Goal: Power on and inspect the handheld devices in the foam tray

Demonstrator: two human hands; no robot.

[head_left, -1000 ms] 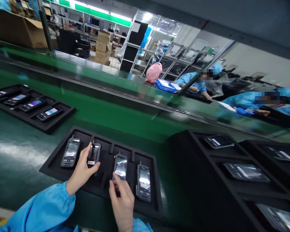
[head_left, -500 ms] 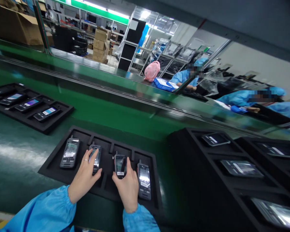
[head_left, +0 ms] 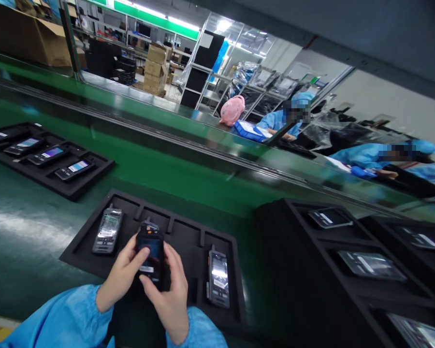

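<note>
My left hand point(head_left: 119, 281) and my right hand point(head_left: 171, 299) are both closed round a black handset point(head_left: 150, 247), held upright just above the black foam tray point(head_left: 188, 236). The left fingers grip its left edge and the right thumb lies on its lower front. The handset's screen is dark and a small label shows near its bottom. In the tray, one handset point(head_left: 108, 231) lies in the leftmost slot and another point(head_left: 218, 278) in the rightmost. The two middle slots look bare where they show; my hands hide their near ends.
The tray rests on a green conveyor belt point(head_left: 166, 169). A second foam tray point(head_left: 63, 187) with several lit handsets lies at far left. A tall stack of black trays point(head_left: 293, 251) with handsets stands at right. Across the belt, people in blue point(head_left: 284, 120) work beside a pink fan point(head_left: 232, 108).
Both hands were pressing on the two middle handsets in the tray. Now they have come together and lifted a handset up out of its slot, toward me.
</note>
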